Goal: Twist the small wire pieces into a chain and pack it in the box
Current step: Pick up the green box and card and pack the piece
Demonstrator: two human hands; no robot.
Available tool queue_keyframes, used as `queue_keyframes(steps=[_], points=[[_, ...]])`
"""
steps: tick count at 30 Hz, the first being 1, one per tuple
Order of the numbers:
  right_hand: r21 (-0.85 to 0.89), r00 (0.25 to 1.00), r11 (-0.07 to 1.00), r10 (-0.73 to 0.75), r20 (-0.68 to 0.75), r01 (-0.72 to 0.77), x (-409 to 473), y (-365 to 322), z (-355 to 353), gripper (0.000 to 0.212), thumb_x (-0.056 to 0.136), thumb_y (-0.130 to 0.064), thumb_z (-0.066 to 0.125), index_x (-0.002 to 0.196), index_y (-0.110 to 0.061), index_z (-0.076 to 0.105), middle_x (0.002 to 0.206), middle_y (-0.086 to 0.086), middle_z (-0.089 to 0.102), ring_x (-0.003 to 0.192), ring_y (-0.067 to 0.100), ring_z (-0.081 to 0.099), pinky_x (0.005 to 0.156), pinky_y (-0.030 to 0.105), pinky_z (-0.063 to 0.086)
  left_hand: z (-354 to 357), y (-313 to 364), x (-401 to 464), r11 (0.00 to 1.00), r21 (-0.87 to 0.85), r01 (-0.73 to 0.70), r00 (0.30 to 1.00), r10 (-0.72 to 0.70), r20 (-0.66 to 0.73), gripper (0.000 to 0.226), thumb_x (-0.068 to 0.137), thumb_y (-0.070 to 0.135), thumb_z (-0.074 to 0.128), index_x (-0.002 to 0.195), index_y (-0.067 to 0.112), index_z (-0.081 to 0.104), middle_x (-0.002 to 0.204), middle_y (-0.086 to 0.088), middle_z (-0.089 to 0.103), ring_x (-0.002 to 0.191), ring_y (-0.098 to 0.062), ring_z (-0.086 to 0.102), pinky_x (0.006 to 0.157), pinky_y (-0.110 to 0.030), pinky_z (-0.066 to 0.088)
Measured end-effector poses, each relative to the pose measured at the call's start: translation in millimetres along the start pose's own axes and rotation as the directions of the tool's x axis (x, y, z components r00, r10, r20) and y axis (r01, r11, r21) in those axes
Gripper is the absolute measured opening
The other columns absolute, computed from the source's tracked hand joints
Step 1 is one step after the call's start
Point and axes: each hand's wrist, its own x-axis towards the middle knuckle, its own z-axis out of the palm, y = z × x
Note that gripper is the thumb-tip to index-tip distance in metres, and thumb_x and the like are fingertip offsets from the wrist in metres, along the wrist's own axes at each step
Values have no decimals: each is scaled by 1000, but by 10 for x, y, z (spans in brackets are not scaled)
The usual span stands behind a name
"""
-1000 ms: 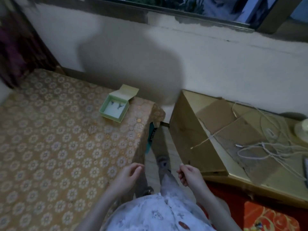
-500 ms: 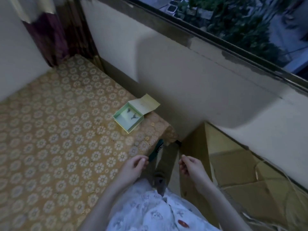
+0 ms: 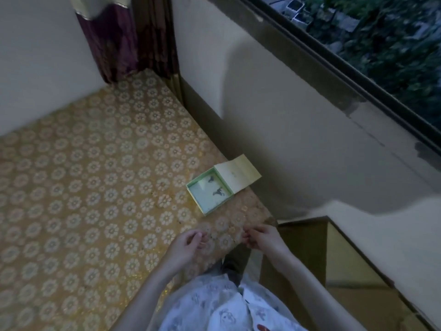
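Left hand: the left hand (image 3: 188, 244) hovered low over the table (image 3: 78, 187), its fingers (image 3: 199, 236) curled inward with the tips together, as for pinching something very thin. I could not tell if a wire was really between them; it was too small and the light was dim.
Right hand: the right hand (image 3: 261, 236) was opposite, its fingers (image 3: 247, 234) also bent toward the tips, near the table corner. The same doubt applied here.
Why so held: the two hands faced each other with a gap between, which in my judgement suited stretching or twisting a fine wire from both ends.
Wire pieces: two small dark wire pieces (image 3: 216, 187) lay in the box, beyond the fingers of both hands and well apart from them.
Box: the green box (image 3: 198, 199) stood open beyond the fingers, its lid (image 3: 238, 172) folded back toward the wall, probably so that pieces could be taken out and the chain put in without a free hand.
Progress: packing seemed not yet done.
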Motion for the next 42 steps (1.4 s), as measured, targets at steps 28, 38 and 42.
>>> queue_keyframes(steps=[28,38,42], points=[[-716,924,607,-84,373,345,1472,-783,902,32,93,-3,42,121,-3,58,116,11,60,116,29,54,84,25,40,-222,352,1087,800,-509,317,932,-362,11,20,98,8,43,102,22,56,121,-2,54,126,-23,46,108,-45,34],[1,966,980,198,-167,-200,1560,-624,-14,17,88,-16,57,79,-2,63,77,13,61,76,27,56,79,45,50,-233,432,1106,735,-598,319,910,-415,-24,17,99,8,42,112,13,52,115,-6,56,113,-21,51,104,-40,39],[309,909,860,415,41,-407,1704,-632,-100,27,94,-19,50,112,0,56,108,17,57,97,31,57,80,40,45,-282,531,1100,678,-667,309,913,-407,9,10,99,12,44,98,15,54,102,-4,61,102,-20,56,105,-41,38]])
